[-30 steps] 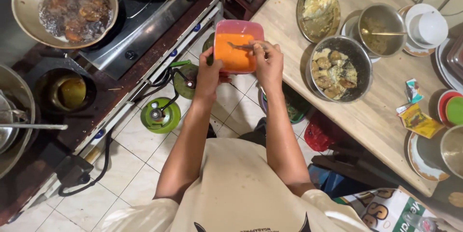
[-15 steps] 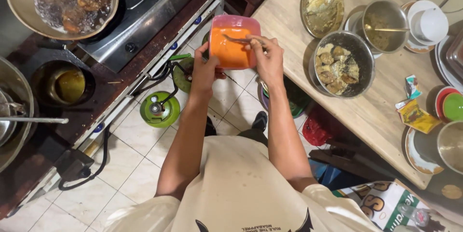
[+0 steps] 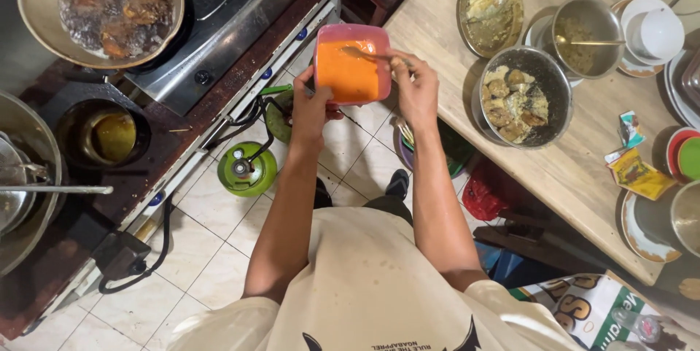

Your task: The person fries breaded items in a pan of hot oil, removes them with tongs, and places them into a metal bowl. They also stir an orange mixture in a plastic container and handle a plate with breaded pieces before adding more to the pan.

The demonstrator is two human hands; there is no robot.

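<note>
Cramped kitchen with white floor tiles, stove on one side and a wooden counter on the other. Left hand grips the pink tub of orange batter above the floor, while the right hand pinches a spoon whose bowl is buried in batter. Nearby there's a steel bowl of coated pieces, a frying pan cut off at the top edge, and a green gas cylinder partly hidden by the left arm.

Square pink plastic container: smooth, semi-glossy walls, holding wet, shiny orange batter. Thin metal spoon: polished. Round steel bowl of battered pieces: brushed, dull sheen. Long pale wooden countertop: matt, visible grain. White tiled floor: glazed, smooth. Round metal frying pan: oil surface glossy.
</note>
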